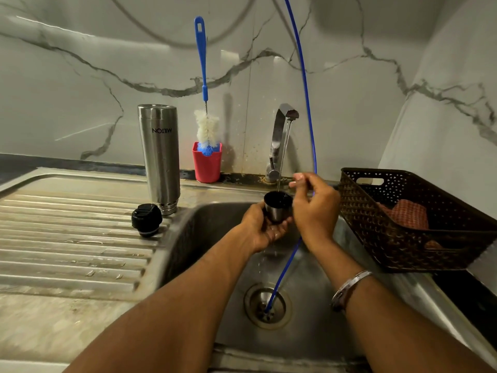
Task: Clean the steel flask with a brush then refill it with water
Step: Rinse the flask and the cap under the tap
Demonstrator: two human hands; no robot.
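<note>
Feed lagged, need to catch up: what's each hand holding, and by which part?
Left hand grips the small steel cup around its lower wall and base, under the tap stream. Right hand holds nothing.

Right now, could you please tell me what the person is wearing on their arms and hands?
Both forearms are bare, with no sleeves in view. The right wrist carries a silver metal bracelet. The left hand and right hand wear no gloves; no rings are visible.

Tall brushed-steel cylindrical flask (pixel 159 157) inverted on draining board; black round stopper (pixel 146 219) just beside; blue-handled bottle brush (pixel 205 103) upright in red holder.
</note>
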